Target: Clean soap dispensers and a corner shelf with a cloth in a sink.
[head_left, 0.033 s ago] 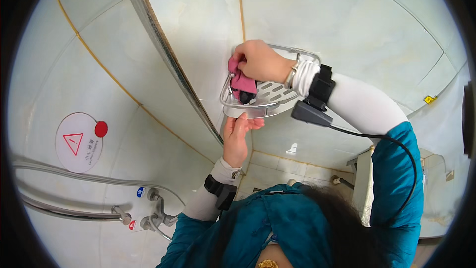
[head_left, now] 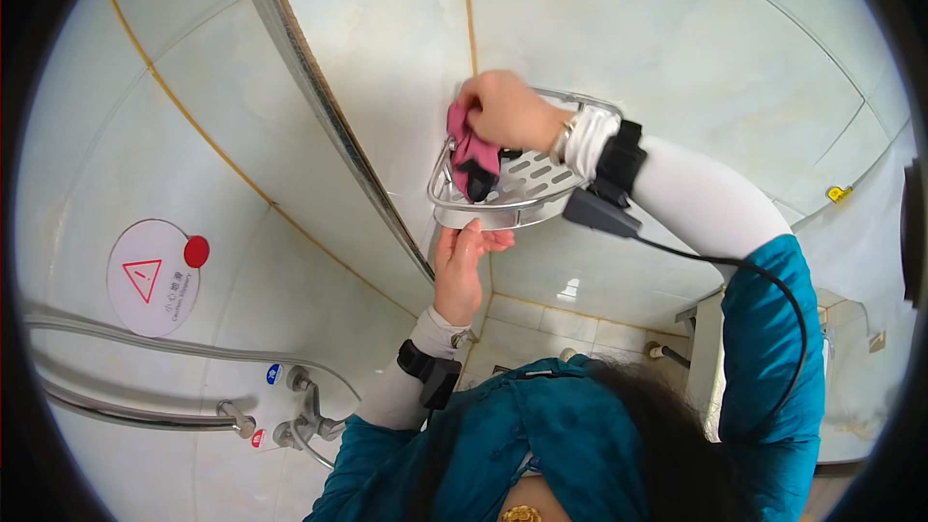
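A metal corner shelf point(head_left: 541, 205) with a slotted base and a chrome rail is fixed where two tiled walls meet. My right hand point(head_left: 509, 108) reaches over it, fingers closed on a pink cloth with black patches point(head_left: 474, 153). The cloth hangs down inside the left end of the shelf, its lower black part near the base. From below, my left hand point(head_left: 460, 275) holds the shelf's front edge, thumb against the front band and the other fingers partly hidden beneath it.
A metal-edged panel point(head_left: 333, 116) slants down just left of the shelf. Lower left are a shower mixer tap point(head_left: 307, 416), a hose and a chrome bar point(head_left: 135, 416). A round warning sticker point(head_left: 155, 277) is on the left wall. A black cable point(head_left: 715, 261) trails along my right arm.
My right hand has shifted slightly up and left with the pink cloth, whose lower black part has turned a little. My left hand stays in place under the shelf.
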Available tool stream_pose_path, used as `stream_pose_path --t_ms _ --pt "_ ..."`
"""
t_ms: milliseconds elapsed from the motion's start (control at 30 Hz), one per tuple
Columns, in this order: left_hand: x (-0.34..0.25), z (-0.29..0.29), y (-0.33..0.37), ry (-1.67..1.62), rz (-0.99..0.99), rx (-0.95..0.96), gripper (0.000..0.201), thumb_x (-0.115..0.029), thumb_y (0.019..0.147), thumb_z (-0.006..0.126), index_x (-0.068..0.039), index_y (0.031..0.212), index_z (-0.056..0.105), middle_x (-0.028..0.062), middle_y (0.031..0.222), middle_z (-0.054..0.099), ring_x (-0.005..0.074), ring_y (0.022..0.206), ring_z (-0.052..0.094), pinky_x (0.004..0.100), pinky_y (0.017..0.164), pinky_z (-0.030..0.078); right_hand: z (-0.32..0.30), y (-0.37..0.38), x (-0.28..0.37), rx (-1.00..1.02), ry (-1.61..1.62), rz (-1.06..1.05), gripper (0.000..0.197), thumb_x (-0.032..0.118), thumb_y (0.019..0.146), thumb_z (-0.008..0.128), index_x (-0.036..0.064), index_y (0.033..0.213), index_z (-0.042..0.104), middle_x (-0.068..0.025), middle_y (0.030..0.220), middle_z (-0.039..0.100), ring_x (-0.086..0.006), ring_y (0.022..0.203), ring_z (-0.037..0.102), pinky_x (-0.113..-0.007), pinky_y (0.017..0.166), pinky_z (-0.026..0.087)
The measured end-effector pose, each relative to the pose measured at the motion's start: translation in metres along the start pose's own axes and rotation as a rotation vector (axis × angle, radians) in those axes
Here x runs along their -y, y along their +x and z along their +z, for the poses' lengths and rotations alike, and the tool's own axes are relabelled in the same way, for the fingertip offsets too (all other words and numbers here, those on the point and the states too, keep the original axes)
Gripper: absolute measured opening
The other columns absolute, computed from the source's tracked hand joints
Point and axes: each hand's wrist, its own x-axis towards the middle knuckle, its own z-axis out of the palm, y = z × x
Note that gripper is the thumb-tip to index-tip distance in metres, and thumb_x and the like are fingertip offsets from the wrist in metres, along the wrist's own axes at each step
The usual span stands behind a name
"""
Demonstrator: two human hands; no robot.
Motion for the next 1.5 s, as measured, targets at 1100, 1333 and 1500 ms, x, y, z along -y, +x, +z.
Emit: stream_pose_path --t_ms 1100,1333,1500 --pt "0.000 0.003 -0.003 0.041 0.017 -0.036 0.026 -0.019 0.099 0.044 -0.002 0.117 0.052 0.0108 0.097 0.066 0.0188 0.085 0.064 0.0339 0.079 0.050 -0.073 -0.049 -0.060 0.341 -0.750 -0.285 0.012 0.006 0.076 0.057 0.0003 0.072 0.067 -0.0135 0.093 0.062 -0.0301 0.089 0.057 -0.038 0.076 0.049" --pt "0.009 0.002 -0.002 -0.062 -0.044 -0.016 0.026 -0.022 0.099 0.044 -0.001 0.112 0.052 0.0118 0.094 0.066 0.0223 0.086 0.065 0.0365 0.080 0.051 -0.055 -0.054 -0.019 0.699 -0.013 -0.049 0.037 0.009 0.087 0.053 0.0027 0.123 0.059 -0.0171 0.110 0.064 -0.0315 0.094 0.060 -0.035 0.085 0.047" --pt "0.024 -0.010 -0.007 -0.061 -0.008 -0.010 0.026 -0.019 0.098 0.043 0.001 0.106 0.057 0.0128 0.095 0.066 0.0228 0.088 0.064 0.0383 0.081 0.051 -0.040 -0.048 0.006 0.977 0.313 -0.160 0.034 0.009 0.097 0.045 0.0022 0.128 0.056 -0.0115 0.124 0.061 -0.0244 0.107 0.057 -0.031 0.094 0.043"
